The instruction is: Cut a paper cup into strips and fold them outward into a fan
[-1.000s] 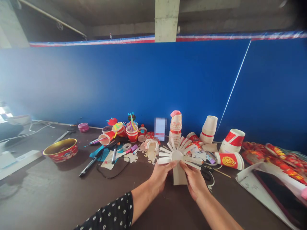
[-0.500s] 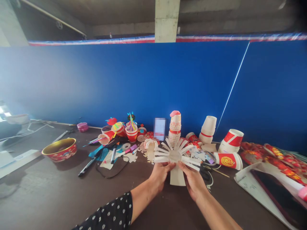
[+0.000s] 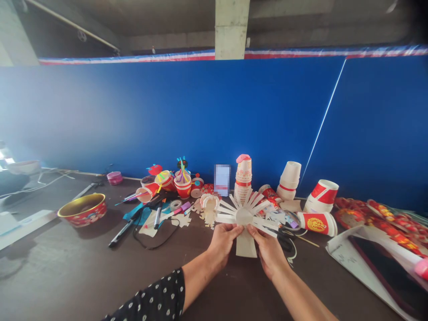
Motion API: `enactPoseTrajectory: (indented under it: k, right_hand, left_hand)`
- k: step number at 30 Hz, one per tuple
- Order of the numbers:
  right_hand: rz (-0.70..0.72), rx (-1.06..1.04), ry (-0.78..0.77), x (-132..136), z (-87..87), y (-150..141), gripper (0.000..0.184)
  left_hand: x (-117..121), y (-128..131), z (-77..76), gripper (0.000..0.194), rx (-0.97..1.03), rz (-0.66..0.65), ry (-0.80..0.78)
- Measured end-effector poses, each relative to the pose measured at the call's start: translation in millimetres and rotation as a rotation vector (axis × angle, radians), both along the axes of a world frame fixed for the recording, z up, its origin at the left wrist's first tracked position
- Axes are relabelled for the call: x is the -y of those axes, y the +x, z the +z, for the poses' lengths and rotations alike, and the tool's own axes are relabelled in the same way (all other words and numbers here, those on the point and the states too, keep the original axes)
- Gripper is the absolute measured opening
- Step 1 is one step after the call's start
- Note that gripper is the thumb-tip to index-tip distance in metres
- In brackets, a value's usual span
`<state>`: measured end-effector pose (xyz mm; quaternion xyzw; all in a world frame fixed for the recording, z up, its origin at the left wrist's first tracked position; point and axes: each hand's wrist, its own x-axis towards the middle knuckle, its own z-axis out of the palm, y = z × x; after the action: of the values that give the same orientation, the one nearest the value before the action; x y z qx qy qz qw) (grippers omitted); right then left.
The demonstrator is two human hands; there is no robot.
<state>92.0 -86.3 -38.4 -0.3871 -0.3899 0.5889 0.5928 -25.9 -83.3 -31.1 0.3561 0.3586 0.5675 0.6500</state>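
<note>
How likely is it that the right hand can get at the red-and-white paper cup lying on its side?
Probably yes, once it lets go of the slit paper cup. The right hand sits close to the lying cup, with only low black scissor handles between them on the table.

This looks like a makeshift craft workshop in a bare concrete building. A dark counter holds a paper cup cut into strips and stacked paper cups at 12 o'clock, with pens and a tape roll at 11 o'clock. Behind stands a blue partition wall topped by striped trim, with a concrete pillar above.
</note>
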Motion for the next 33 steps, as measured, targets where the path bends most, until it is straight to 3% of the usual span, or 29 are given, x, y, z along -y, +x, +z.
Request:
enactPoseTrajectory:
  k: [8,15,25,33]
  right_hand:
    - [0.095,0.231,0.032,-0.1,-7.0,3.4,0.040]
    - [0.089,0.181,0.019,-4.5,-13.4,3.8,0.033]
    - [0.099,0.104,-0.026,2.3,-2.0,-1.7,0.030]
    - [0.160,-0.033,-0.059,5.7,5.7,-6.4,0.022]
  left_hand:
    - [-8.0,-4.5,-5.4,0.038,-0.012,0.079,-0.017]
    - [-9.3,-1.1,-12.6,0.047,-0.217,0.138,0.001]
    - [-10.4,-2.4,-13.5,0.042,-0.580,0.287,0.235]
    - [-4.4,-2.5,-2.7,0.044,-0.508,0.340,0.292]
